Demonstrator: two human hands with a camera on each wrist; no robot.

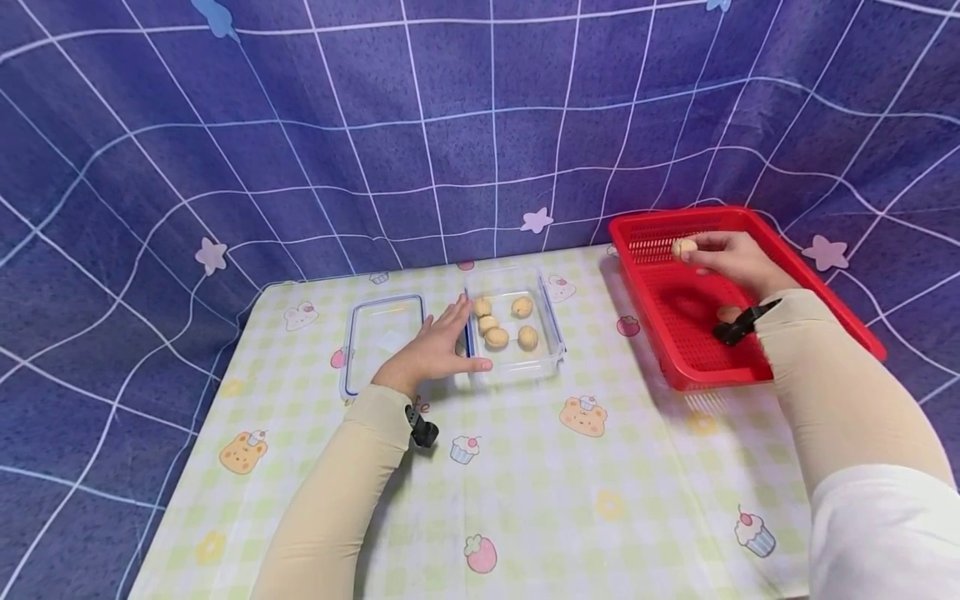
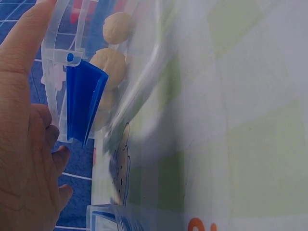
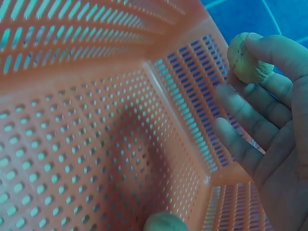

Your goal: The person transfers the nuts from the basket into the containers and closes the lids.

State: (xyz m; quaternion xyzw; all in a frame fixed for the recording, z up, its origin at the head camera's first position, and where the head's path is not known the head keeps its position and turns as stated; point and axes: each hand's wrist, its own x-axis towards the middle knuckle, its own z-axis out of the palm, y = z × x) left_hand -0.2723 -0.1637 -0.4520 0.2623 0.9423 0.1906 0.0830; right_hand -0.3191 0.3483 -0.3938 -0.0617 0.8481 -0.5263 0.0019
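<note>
A walnut (image 1: 683,247) is pinched between the thumb and fingertips of my right hand (image 1: 738,260), above the red plastic basket (image 1: 678,377). The right wrist view shows this walnut (image 3: 244,60) up close. Another walnut (image 1: 727,313) lies in the basket, partly covered by the wrist strap. My left hand (image 1: 433,348) rests with extended fingers against the left side of a clear plastic container (image 1: 517,367), its thumb at the front corner. Several walnuts (image 1: 528,337) lie inside. A blue latch flap (image 2: 84,101) hangs from the container's rim beside the left hand.
A clear lid with a blue seal (image 1: 384,304) lies left of the container. A checked, cartoon-printed cloth (image 1: 525,500) covers the table. Behind it hangs a blue curtain with a white grid (image 1: 450,150).
</note>
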